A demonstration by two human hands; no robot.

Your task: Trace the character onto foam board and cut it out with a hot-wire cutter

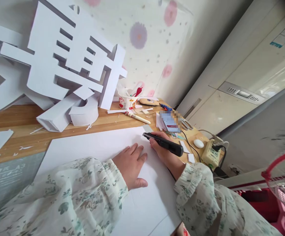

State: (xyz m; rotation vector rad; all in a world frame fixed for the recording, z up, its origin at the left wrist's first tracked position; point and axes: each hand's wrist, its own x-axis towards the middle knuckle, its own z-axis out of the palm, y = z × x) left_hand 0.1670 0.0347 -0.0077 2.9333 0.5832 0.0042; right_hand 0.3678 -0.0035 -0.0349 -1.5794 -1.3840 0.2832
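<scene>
A large white foam board [100, 147] lies flat on the wooden desk [14, 124]. My left hand [131, 165] rests flat on it with the fingers stretched out, pressing the board down. My right hand [163, 152] is closed round a black utility knife [163, 143], held at the board's right edge with its tip pointing left and away from me. Both my arms wear floral sleeves.
Big white foam-board letter shapes [58, 65] stand at the desk's back left. A paper cup [127, 102], a brush [137, 117], a phone [170, 122], scissors, a white mouse [198, 143] and a power strip [211, 153] lie to the right. A green cutting mat [7, 177] lies under the board. A red fan [283, 183] stands at far right.
</scene>
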